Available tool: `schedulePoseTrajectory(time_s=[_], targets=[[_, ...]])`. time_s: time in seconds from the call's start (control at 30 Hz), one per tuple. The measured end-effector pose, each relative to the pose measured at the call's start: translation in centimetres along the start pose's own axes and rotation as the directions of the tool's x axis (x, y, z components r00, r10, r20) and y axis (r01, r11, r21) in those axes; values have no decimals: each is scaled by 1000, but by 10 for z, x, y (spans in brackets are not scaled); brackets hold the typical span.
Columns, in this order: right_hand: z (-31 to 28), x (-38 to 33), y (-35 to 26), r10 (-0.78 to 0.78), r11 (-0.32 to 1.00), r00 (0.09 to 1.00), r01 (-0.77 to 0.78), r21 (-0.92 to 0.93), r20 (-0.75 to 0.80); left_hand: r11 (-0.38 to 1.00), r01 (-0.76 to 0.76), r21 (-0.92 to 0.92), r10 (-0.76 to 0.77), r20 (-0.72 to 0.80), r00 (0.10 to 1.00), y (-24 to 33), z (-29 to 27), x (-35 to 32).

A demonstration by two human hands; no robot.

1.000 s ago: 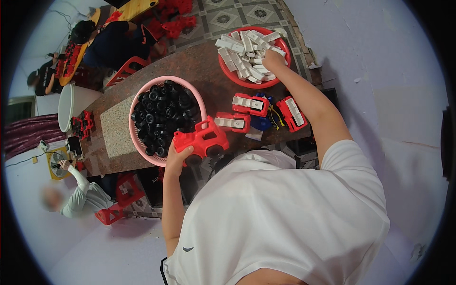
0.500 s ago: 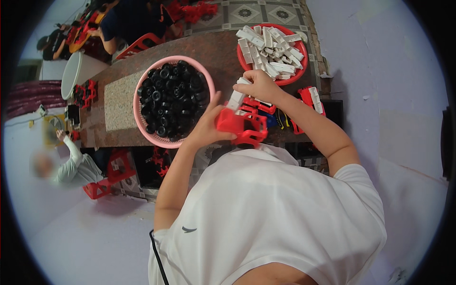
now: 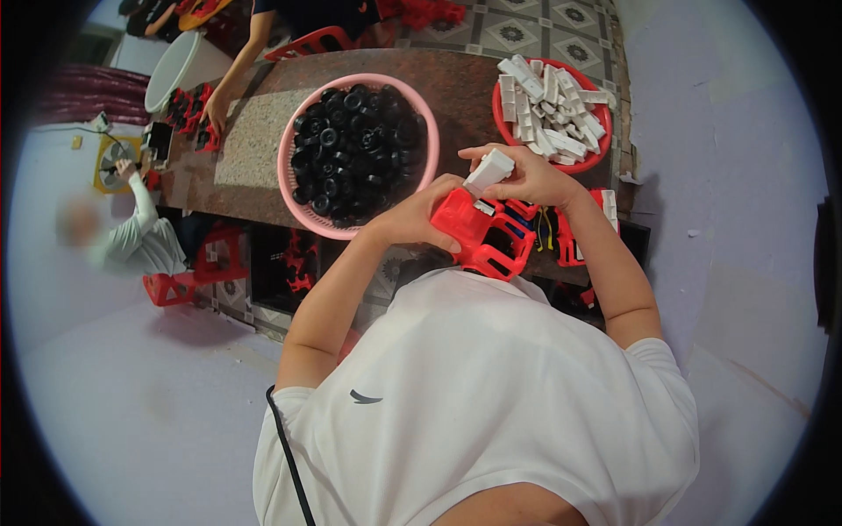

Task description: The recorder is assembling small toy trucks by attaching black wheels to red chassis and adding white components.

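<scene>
Both my hands are busy and close together. Left hand [image 3: 414, 216] is clamped on a red toy vehicle body [image 3: 463, 219], and my right hand [image 3: 537, 178] is pinching a white plastic piece [image 3: 489, 171] right at the body's 1 o'clock edge; can't tell from my end if the two actually touch. Taking that body as the clock centre, a yellow-and-black tool [image 3: 550, 228] and another red piece [image 3: 566, 242] sit at 3, close to my forearm. Further out on the tabletop [image 3: 460, 96] there's a pink basket [image 3: 284, 158] full of black wheels [image 3: 351, 145] at 10, plus a red basin [image 3: 603, 123] heaped with white parts [image 3: 553, 110] at 1. Way past the basket, also roughly 10, a co-worker's hand [image 3: 215, 110] is down by some red toys [image 3: 182, 110], and someone in a pale top [image 3: 136, 241] is over at 9 near a yellow fan [image 3: 112, 167].
</scene>
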State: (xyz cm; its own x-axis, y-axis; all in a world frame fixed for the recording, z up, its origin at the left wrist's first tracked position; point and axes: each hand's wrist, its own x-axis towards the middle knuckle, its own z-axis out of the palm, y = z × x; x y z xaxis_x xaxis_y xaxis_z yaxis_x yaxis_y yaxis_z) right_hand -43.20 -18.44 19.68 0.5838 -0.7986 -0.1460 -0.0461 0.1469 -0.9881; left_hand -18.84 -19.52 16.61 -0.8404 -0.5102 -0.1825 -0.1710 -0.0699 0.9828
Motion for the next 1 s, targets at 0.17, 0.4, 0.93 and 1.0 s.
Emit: schedulePoseTrajectory(time_s=[0.17, 0.4, 0.93, 1.0], targets=[[8, 18, 20, -67, 987, 996, 57, -152, -59, 990, 11, -142, -25, -93, 995, -9, 1, -15], [21, 17, 15, -15, 916, 983, -60, -398, -182, 968, 242, -72, -252, -296, 921, -12, -7, -45], [69, -5, 11, 93, 887, 990, -129, -443, -103, 949, 226, 218, -155, -300, 941, 35, 12, -39], [72, -11, 9, 91, 894, 988, -136, -426, -125, 925, 261, 277, -178, -291, 940, 40, 15, -38]])
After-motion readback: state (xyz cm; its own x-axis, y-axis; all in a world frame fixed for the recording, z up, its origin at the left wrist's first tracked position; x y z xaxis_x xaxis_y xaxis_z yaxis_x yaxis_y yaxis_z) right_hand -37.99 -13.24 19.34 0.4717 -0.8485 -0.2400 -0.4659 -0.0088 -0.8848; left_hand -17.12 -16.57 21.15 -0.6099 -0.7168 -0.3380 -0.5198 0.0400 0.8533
